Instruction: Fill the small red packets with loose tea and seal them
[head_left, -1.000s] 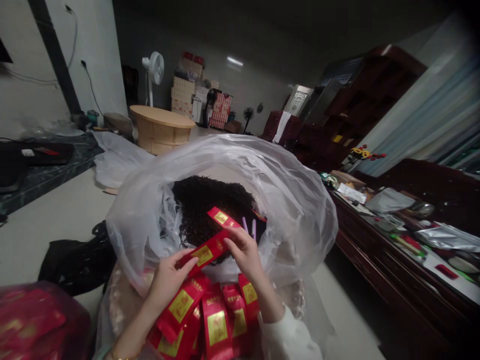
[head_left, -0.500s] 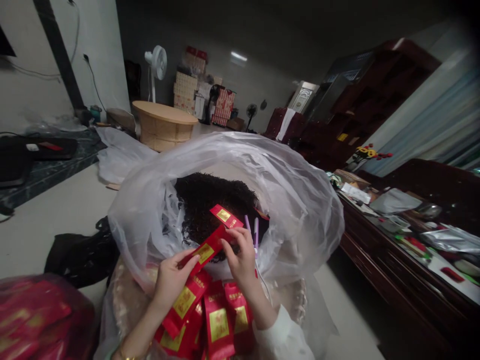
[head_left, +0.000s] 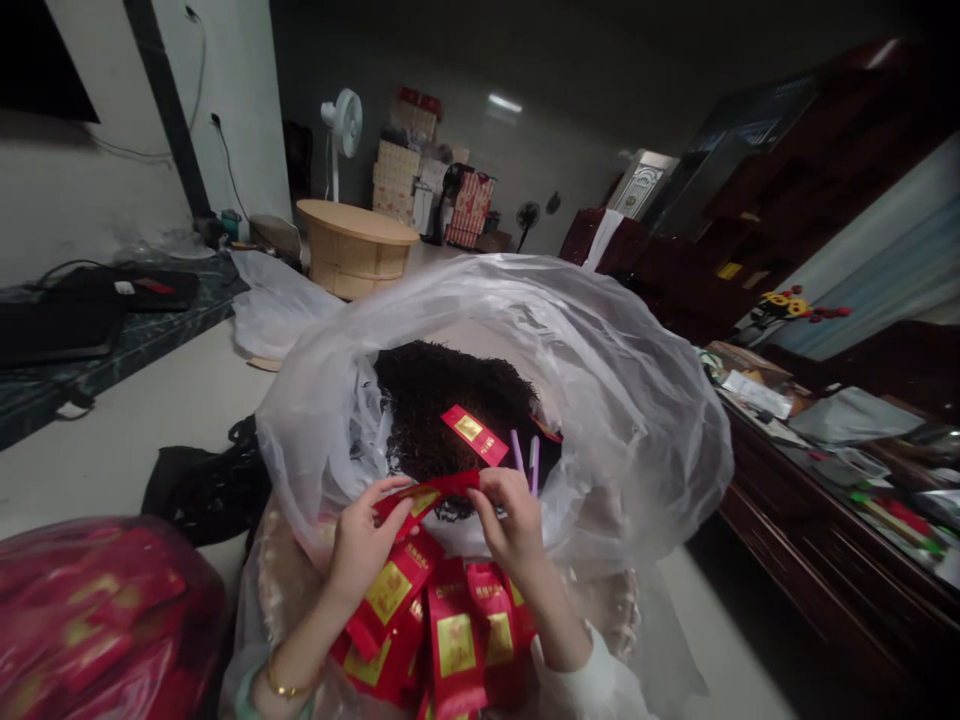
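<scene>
Between my two hands is a red and gold packet (head_left: 424, 500), held above a pile of similar packets. My left hand (head_left: 367, 535) pinches its left end, and my right hand (head_left: 514, 520) grips the upper right end. Just beyond, another red packet (head_left: 475, 435) lies on dark, shredded dry leaves (head_left: 450, 385), probably loose tea, inside a large clear plastic bag (head_left: 637, 400). Beside that packet two purple sticks (head_left: 533, 465) stand out of the leaves. Several red packets (head_left: 456, 640) are heaped below my hands on a round woven basket (head_left: 281, 560).
At the lower left sits a clear bag full of red packets (head_left: 105, 620), with a black plastic bag (head_left: 206, 485) behind it. A cluttered dark wooden table (head_left: 780, 510) runs along the right. A round wooden table (head_left: 356, 245) and a white fan (head_left: 345, 120) stand farther back.
The held packet has tilted flatter and looks bent, its right end now drawn in by my right hand. The whole view has shifted a little, so everything appears farther right.
</scene>
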